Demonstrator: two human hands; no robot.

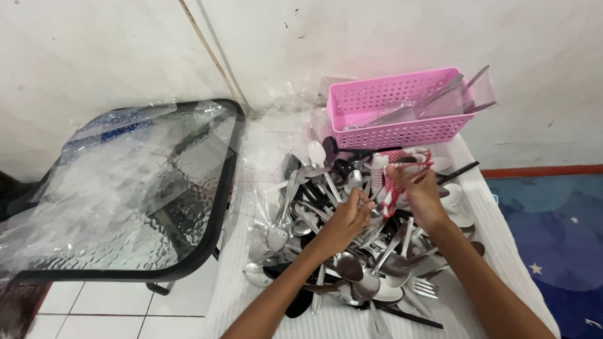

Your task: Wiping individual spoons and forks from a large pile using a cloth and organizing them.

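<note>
Left hand (344,221) in cutlery pile (352,251); right hand (419,194) pinching, seemingly, red-white handle (391,194).

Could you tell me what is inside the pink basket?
The pink basket holds several metal utensils, their long flat handles sticking out over its right rim. Their working ends lie low behind the perforated wall, so the exact kinds and number cannot be told.
</note>
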